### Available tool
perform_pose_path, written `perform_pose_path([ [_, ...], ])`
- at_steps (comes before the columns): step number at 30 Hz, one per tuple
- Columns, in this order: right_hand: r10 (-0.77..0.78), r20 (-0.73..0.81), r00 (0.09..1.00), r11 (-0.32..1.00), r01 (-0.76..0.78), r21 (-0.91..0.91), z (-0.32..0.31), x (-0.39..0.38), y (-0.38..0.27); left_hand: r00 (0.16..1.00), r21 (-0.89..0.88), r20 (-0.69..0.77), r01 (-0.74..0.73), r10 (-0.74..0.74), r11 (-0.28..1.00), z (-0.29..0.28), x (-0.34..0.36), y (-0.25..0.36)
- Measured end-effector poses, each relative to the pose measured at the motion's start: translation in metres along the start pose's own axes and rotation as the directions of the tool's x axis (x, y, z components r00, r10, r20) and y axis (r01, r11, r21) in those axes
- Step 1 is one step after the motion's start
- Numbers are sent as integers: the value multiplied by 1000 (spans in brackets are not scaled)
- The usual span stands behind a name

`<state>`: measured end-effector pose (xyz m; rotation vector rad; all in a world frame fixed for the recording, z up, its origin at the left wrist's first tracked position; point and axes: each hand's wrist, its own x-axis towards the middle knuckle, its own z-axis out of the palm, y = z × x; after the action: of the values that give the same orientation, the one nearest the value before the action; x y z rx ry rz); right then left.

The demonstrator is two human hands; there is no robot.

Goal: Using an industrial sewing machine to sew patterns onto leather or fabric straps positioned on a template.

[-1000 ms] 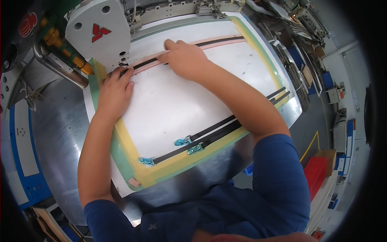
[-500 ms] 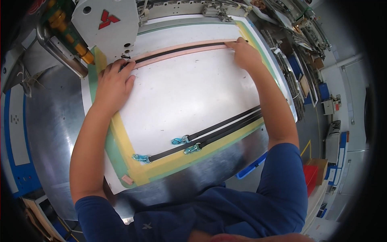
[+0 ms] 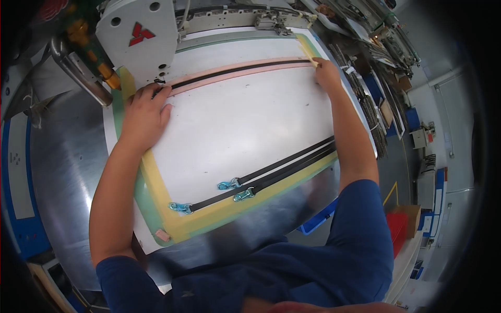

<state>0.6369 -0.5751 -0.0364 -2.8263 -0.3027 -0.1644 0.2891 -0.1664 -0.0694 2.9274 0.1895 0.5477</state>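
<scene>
A black webbing strap lies stretched along a pink strip across the far part of the white board. My left hand rests over the strap's left end, fingers laid down on it and thumb apart; a bit of metal fitting shows under the fingers. At the right end, my right hand is closed, its fingertips pinching what looks like a loose end of yellow tape by the strap. Nearer me lie several black straps with teal-coated snap hooks at their left ends.
A white machine head stands just beyond my left hand, beside a metal pipe. Yellow and green tape borders the board. A small pink block sits at its near left corner. A metal rail runs behind.
My right hand has shifted right and slightly down, off the strap onto the yellow tape at its end. The left hand stays over the strap's left end. The whole view has shifted slightly.
</scene>
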Motion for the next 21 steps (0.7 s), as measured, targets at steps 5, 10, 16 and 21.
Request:
perform_pose_path([
  [5,-202,-141,969,973,183,-140,18,-3,22,1000,-39,27,11,-10,999,-1,10,8],
  [10,-192,167,967,909,239,-341,-4,6,-46,998,-57,-5,-56,56,997,7,8,-7],
  [16,-609,232,759,793,593,140,42,-88,-208,979,30,-125,-158,160,987,7,0,-10],
  [21,-762,130,634,642,714,278,59,-151,-265,970,27,-161,-178,180,984,-2,-3,-4],
])
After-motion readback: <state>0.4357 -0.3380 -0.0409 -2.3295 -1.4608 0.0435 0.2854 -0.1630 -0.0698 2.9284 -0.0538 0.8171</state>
